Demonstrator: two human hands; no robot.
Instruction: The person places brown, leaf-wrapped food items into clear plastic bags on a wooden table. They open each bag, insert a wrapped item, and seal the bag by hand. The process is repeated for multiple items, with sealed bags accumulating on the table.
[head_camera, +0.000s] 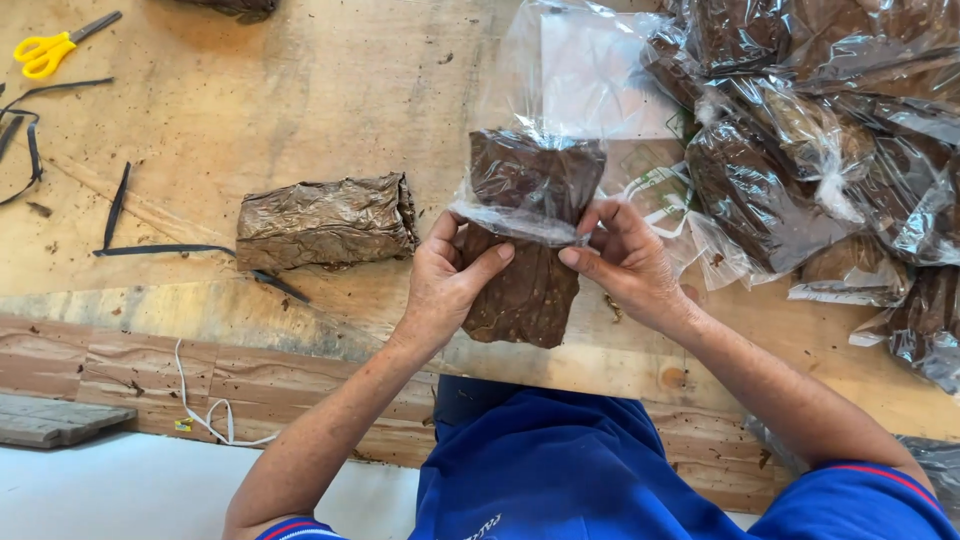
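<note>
a person in a blue shirt stands at a wooden worktop (300, 90) with a dark brown leaf-wrapped block (525, 285) held upright at the centre of the frame, its upper half already inside a clear plastic bag (565, 85). the left hand (445, 285) has its grip closed on the block's left edge and the bag's mouth, thumb across the front; the right hand (625, 260) pinches the bag's rim against the block's right side, thumb and fingers together on the plastic. judged from this, the step in hand is sleeving the block into the bag, about half done; the next move would call for drawing the rim evenly down both sides while the block is kept from tilting, as the film looks snug and bunched at the edge.

a second wrapped block (325, 222), paler brown, lies on its side at centre left, apart from the hands. black strips (150, 249) lie scattered beside it, and yellow scissors (45, 50) sit in the upper left corner. a heap of bagged blocks (800, 150) fills the upper right, running off the frame. a white cord (205, 415) hangs at the worktop's front edge, lower left.

the far side of the held block is hidden, the bag's closed end blends with a pale sheet behind it, and the heap's count cannot be made out through the glare.
</note>
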